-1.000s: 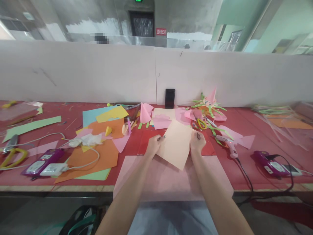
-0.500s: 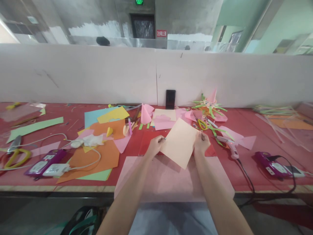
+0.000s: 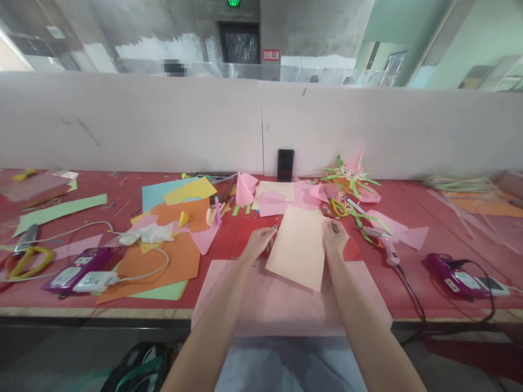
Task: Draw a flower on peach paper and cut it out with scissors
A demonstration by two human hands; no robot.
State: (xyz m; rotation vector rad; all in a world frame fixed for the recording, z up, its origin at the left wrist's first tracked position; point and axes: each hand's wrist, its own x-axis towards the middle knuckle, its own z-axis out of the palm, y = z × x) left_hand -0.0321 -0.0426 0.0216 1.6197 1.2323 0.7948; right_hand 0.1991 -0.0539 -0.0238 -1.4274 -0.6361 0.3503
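A cream sheet of paper (image 3: 297, 247) is held up at a tilt over the pink sheet in front of me. My right hand (image 3: 335, 236) pinches its right edge between thumb and fingers. Just beside the left edge is my left hand (image 3: 260, 240), thumb and fingers a little apart; whether the fingertips brush the paper is hard to tell. Under the hands lie a red sheet (image 3: 247, 231) and a large pink sheet (image 3: 286, 307) at the table's front edge.
Yellow-handled scissors (image 3: 338, 207), a paper figure with a pink cone hat (image 3: 354, 169) and a glue gun (image 3: 390, 251) lie to the right. A phone (image 3: 285, 165) leans on the white partition (image 3: 163, 125). Coloured paper (image 3: 163, 267) and a purple power strip (image 3: 77, 268) are left.
The cream sheet has turned clockwise to stand more upright and shifted slightly lower. My left hand has come away from its left corner, while my right hand keeps its pinch.
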